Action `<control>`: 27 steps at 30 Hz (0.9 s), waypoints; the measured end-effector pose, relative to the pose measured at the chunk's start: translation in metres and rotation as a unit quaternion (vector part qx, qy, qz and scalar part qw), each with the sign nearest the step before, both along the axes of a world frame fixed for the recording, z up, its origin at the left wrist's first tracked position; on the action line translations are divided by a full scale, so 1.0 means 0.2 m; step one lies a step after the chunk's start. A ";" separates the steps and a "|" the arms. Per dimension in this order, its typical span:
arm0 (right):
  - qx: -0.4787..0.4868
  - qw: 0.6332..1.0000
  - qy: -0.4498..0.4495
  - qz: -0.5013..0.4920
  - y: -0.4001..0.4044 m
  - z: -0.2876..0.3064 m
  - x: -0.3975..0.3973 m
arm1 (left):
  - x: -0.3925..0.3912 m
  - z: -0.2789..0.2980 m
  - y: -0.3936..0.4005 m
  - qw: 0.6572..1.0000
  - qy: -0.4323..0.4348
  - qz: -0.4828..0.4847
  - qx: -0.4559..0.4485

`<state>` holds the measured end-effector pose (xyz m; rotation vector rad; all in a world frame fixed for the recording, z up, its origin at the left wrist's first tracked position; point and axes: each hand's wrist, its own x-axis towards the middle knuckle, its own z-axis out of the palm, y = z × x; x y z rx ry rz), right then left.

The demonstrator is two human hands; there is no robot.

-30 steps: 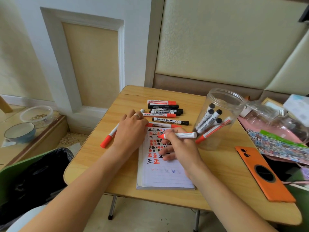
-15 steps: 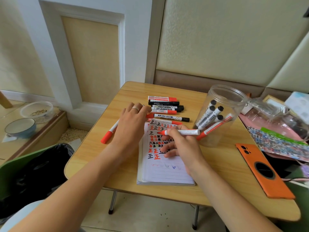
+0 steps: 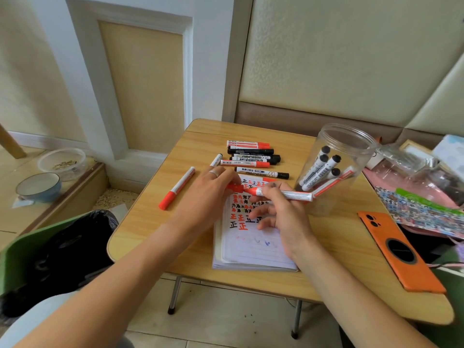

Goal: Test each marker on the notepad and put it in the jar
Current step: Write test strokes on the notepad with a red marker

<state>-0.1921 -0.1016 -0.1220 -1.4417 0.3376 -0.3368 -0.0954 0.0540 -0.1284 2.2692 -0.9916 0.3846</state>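
My right hand (image 3: 281,212) grips a white-barrelled red marker (image 3: 296,195) level above the notepad (image 3: 251,249), tip pointing left. My left hand (image 3: 208,194) pinches its red cap (image 3: 235,188) right at that tip. The notepad's page carries red and black test characters. Behind my right hand stands the clear plastic jar (image 3: 336,136), open-topped, with several markers leaning inside. A row of red and black markers (image 3: 251,159) lies beyond the notepad. One capped red marker (image 3: 177,188) lies alone to the left.
An orange phone (image 3: 399,252) lies at the table's (image 3: 150,222) right front. Bags and patterned packaging (image 3: 421,209) crowd the right edge. A green bin with a black bag (image 3: 62,249) stands at the left, and two bowls (image 3: 40,185) sit on the low ledge beyond it.
My left hand has lifted off the table and brought the red cap to the marker's tip. My right hand has raised the marker off the page.
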 end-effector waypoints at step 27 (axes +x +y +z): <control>0.131 0.990 -0.014 -0.043 -0.06 -0.01 0.01 | 0.02 -0.04 0.08 0.984 0.128 -0.114 -0.039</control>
